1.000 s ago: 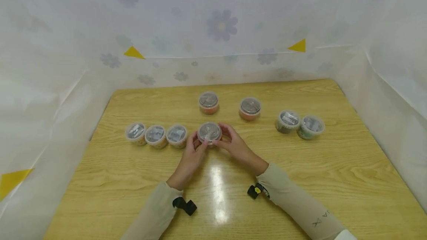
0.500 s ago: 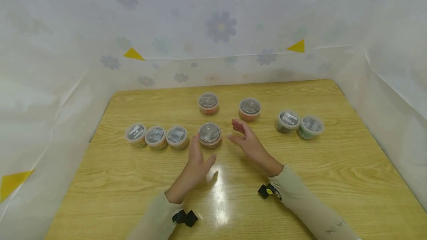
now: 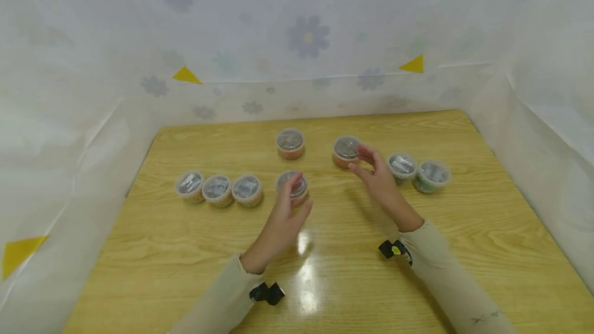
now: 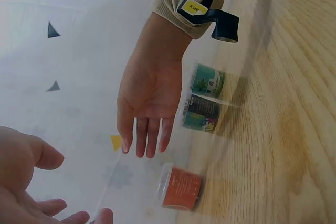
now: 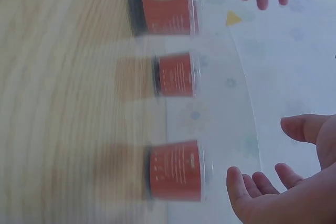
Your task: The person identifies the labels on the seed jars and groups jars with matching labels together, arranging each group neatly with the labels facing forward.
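My left hand [image 3: 281,218] hovers with spread fingers over the front orange tub [image 3: 300,193], partly covering its clear lid in the head view. Nothing is in its grasp. Further right, my right hand [image 3: 382,184] is raised, thumb and fingers apart, its fingertips at the side of the right orange tub [image 3: 343,159]. It holds nothing either; the right wrist view shows a gap between its fingers [image 5: 234,177] and the nearest tub [image 5: 176,171]. A third orange tub [image 3: 291,149] stands upright at the back. All three have clear domed lids.
Three lidded tubs [image 3: 218,192] line up on the left of the wooden table [image 3: 195,256]. On the right stand a dark tub [image 3: 400,166] and a green tub [image 3: 431,178], side by side. Flowered white sheeting [image 3: 260,40] encloses the back and sides.
Both hands have let go of the front orange tub, which stays standing. The right hand has moved right and away to the right orange tub; the left has lifted above the front one.
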The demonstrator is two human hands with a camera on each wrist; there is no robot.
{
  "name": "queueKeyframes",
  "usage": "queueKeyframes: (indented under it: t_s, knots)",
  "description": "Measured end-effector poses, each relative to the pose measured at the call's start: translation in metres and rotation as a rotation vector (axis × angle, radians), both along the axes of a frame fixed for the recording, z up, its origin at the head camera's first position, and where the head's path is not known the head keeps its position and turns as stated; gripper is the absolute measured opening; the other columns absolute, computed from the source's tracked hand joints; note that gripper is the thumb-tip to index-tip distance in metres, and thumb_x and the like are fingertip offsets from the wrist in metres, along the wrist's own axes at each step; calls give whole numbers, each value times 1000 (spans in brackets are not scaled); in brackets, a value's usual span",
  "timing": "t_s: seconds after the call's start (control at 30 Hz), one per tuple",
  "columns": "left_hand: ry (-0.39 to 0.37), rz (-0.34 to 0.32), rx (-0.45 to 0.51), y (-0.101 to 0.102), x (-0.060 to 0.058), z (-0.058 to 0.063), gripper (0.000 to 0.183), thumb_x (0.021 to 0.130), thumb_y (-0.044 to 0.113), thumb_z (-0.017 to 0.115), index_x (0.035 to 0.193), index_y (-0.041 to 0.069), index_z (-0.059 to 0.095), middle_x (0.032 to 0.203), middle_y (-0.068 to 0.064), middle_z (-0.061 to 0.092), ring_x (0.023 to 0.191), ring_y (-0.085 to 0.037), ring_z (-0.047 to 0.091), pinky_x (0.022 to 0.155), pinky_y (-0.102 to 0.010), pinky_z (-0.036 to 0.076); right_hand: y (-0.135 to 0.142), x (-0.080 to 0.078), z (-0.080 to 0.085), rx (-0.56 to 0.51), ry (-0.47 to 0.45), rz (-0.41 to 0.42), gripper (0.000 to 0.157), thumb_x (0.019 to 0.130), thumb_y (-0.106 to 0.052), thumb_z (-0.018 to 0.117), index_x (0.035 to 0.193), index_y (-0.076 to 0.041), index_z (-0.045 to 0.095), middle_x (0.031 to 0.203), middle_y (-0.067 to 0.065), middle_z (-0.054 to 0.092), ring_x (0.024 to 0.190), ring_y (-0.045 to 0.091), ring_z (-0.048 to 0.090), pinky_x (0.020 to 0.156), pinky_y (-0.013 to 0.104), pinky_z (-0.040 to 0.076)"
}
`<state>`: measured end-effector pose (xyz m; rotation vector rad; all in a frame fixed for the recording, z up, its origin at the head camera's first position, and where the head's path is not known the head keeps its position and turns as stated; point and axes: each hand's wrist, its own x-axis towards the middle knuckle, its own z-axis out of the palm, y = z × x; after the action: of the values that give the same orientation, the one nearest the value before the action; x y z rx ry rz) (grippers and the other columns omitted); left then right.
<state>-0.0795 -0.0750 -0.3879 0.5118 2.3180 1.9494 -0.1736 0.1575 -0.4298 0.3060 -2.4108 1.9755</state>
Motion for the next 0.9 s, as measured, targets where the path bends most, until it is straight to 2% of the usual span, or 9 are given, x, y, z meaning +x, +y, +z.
queueKeyframes:
  t_s: [0.1, 0.2, 0.37, 0.47, 0.63, 0.77, 0.9]
  knots:
    - [-32, -9, 43, 9, -6, 11, 54, 98, 9, 45, 144, -2, 18, 147, -17, 20, 133, -31, 24, 105, -45, 30, 7, -6, 0, 49, 25, -19, 60, 93, -22, 59, 140, -1, 30, 140, 20, 33, 130, 29, 31, 100, 48, 34]
    - [-70, 1, 64, 21, -17, 7, 52, 98, 12, 45, 143, 0, 22, 147, -14, 24, 132, -29, 27, 103, -41, 33, 13, -14, -2, 99, 24, -26, 60, 94, -24, 57, 142, -2, 29, 143, 18, 31, 132, 29, 29, 101, 48, 32]
    - [-144, 38, 54, 51, -38, -24, 53, 98, 22, 47, 144, 8, 25, 146, -8, 26, 131, -29, 31, 98, -35, 39, 17, -26, -6, 171, 17, -26, 56, 97, -26, 50, 144, -4, 27, 147, 13, 27, 134, 29, 26, 104, 49, 29]
    - [-153, 52, 24, 69, -49, -40, 56, 98, 28, 48, 145, 12, 23, 147, -8, 22, 130, -31, 32, 96, -34, 41, 18, -34, -9, 178, 11, -20, 53, 99, -21, 45, 144, -2, 26, 148, 17, 25, 134, 34, 25, 105, 51, 25]
    - [-104, 109, -39, 91, -67, -54, 58, 98, 30, 47, 145, 7, 20, 145, -15, 21, 131, -32, 29, 98, -35, 39, 17, -44, -14, 190, -32, -9, 52, 100, -19, 41, 145, 1, 22, 148, 21, 22, 134, 37, 22, 107, 51, 21]
    - [-64, 170, -109, 100, -81, -65, 62, 97, 26, 49, 144, 2, 16, 143, -18, 20, 132, -29, 26, 104, -39, 31, 15, -51, -19, 219, -58, 4, 55, 101, -23, 40, 146, 0, 20, 149, 20, 22, 135, 35, 23, 108, 49, 19]
    - [-27, 238, -164, 108, -97, -78, 64, 95, 25, 51, 144, 2, 16, 141, -17, 22, 133, -25, 23, 108, -36, 23, 14, -59, -23, 190, -66, 1, 54, 101, -21, 40, 146, 2, 19, 149, 20, 23, 136, 33, 21, 110, 44, 17]
